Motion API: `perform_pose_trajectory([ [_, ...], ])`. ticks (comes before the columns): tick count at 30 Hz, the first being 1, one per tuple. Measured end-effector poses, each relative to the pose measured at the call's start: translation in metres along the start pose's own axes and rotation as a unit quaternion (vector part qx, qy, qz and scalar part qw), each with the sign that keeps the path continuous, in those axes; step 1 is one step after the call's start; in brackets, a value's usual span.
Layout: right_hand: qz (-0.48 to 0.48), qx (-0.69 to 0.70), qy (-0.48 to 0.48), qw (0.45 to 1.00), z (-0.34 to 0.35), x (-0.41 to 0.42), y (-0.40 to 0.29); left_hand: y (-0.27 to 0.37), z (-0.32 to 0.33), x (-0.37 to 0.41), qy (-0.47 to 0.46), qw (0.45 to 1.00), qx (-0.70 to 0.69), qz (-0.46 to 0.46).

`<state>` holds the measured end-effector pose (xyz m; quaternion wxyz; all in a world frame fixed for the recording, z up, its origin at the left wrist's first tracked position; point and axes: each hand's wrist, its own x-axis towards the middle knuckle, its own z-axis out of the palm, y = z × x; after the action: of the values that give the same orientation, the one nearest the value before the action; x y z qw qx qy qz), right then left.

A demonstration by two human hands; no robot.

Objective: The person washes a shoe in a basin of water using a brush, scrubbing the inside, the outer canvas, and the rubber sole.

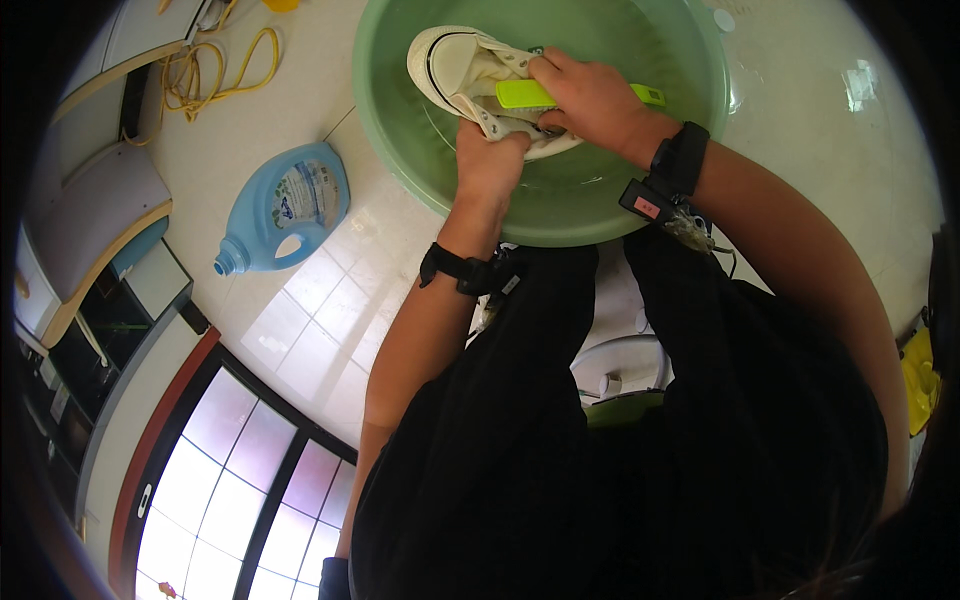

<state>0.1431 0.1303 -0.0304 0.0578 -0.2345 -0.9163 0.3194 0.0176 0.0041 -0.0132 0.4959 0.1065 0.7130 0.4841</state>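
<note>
A white canvas sneaker [456, 64] with metal eyelets is held over a large green plastic basin [397, 169] that has water in it. My left hand [491, 159] grips the near side of the shoe's opening, by the eyelets. In my right hand [589, 97] is a bright green scrubbing brush [521, 94], its bristle side turned down at the shoe's opening. The right thumb and fingers are also at the shoe's upper; whether they pinch it is hard to tell. The heel is partly hidden by the right hand.
On the tiled floor left of the basin lies a blue plastic detergent bottle [251, 206], its mouth uncapped. Farther left are a coiled yellow hose [191, 82] and cabinets [112, 217]. A black-framed glass door [225, 480] is at the lower left. A yellow object [919, 379] sits at the right edge.
</note>
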Motion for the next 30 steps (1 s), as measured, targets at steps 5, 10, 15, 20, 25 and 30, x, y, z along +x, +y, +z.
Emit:
perform_pose_trajectory([
  [5, 0.006, 0.016, -0.008, 1.0, -0.001, 0.003, 0.002, -0.004, -0.001, 0.001, -0.002, 1.0, -0.016, 0.006],
  [10, 0.034, 0.001, -0.006, 0.999, 0.0, 0.001, -0.005, -0.001, 0.0, 0.0, -0.003, 1.0, -0.01, 0.006],
  [15, 0.02, -0.006, 0.018, 1.0, 0.002, -0.001, -0.006, -0.005, 0.0, 0.0, 0.0, 0.999, 0.005, 0.032],
  [20, 0.049, 0.02, -0.003, 0.999, 0.003, 0.002, 0.001, -0.004, 0.0, 0.001, -0.019, 1.0, -0.002, 0.015],
  [25, 0.073, 0.072, -0.011, 0.995, -0.001, 0.006, 0.0, -0.008, -0.002, 0.002, -0.014, 0.999, -0.028, 0.019],
  [30, 0.032, 0.113, 0.024, 0.993, -0.003, 0.004, 0.009, -0.004, 0.003, -0.001, 0.015, 0.998, -0.055, 0.004],
])
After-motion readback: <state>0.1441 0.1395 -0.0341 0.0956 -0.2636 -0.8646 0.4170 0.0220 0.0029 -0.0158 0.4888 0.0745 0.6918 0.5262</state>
